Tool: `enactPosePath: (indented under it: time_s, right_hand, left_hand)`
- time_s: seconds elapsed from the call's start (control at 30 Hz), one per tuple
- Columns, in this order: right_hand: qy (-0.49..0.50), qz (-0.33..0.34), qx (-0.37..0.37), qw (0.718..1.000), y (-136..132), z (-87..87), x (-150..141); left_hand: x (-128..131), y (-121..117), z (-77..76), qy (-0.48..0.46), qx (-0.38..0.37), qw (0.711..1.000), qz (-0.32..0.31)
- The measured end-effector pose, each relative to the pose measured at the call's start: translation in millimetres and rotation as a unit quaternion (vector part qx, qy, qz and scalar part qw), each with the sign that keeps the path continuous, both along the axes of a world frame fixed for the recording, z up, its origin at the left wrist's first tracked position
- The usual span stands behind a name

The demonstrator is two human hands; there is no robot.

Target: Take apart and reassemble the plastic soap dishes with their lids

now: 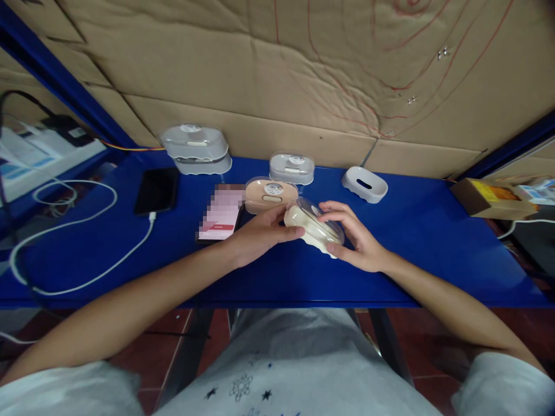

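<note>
A cream oval soap box [310, 229] with a clear lid and a wavy lower edge is held tilted above the blue table. My left hand [264, 231] grips its left end, thumb along the near side. At the other end, my right hand [362, 242] holds it with the thumb low and the fingers over the lid. Just behind my left hand lies a peach soap box [266, 196] with a clear lid and a round label. A phone [221, 216] with a lit, blurred-out screen is to the left of that hand.
Grey lidded soap boxes [195, 150] are stacked at the back left, and another grey one [292, 167] stands at the back middle. A lidless grey tray [365, 184] sits to its right. A dark phone [156, 190] has a white cable [117, 268] plugged in. Cardboard [217, 75] lines the back.
</note>
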State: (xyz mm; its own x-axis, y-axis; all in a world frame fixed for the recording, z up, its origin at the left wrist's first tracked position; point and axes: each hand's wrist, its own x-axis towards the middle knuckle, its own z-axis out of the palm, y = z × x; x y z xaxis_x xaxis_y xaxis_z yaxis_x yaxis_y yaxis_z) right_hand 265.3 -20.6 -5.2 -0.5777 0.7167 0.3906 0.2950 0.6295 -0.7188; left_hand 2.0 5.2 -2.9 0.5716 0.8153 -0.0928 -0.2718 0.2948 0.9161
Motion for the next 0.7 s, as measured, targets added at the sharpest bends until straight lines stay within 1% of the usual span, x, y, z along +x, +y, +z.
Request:
enactPosePath:
  time_s: [0.07,0.2,0.3,0.4,0.57,0.7]
  right_hand:
    - [0.003,0.013,0.012,1.000,0.8,-1.9,-0.4]
    - [0.001,0.016,0.032,0.999,4.6,-4.0,1.5]
    - [-0.016,0.012,0.045,0.999,7.5,-2.7,4.4]
    - [-0.029,0.010,0.040,0.999,9.2,-1.6,6.3]
    - [-0.047,0.039,0.035,0.997,10.1,-3.6,7.8]
    - [-0.065,0.049,0.048,0.996,9.1,-3.1,8.1]
  left_hand:
    - [0.6,0.2,-2.3,-0.004,0.002,1.000,-0.003]
    - [1.5,0.9,-5.6,-0.005,-0.006,1.000,-0.004]
    - [1.2,0.9,-4.4,0.005,0.010,1.000,-0.002]
    - [0.3,0.2,-1.0,0.017,0.020,1.000,0.000]
    - [-0.6,-0.4,0.9,0.005,-0.005,1.000,0.004]
    - [-1.3,0.4,-1.0,0.001,-0.005,1.000,0.005]
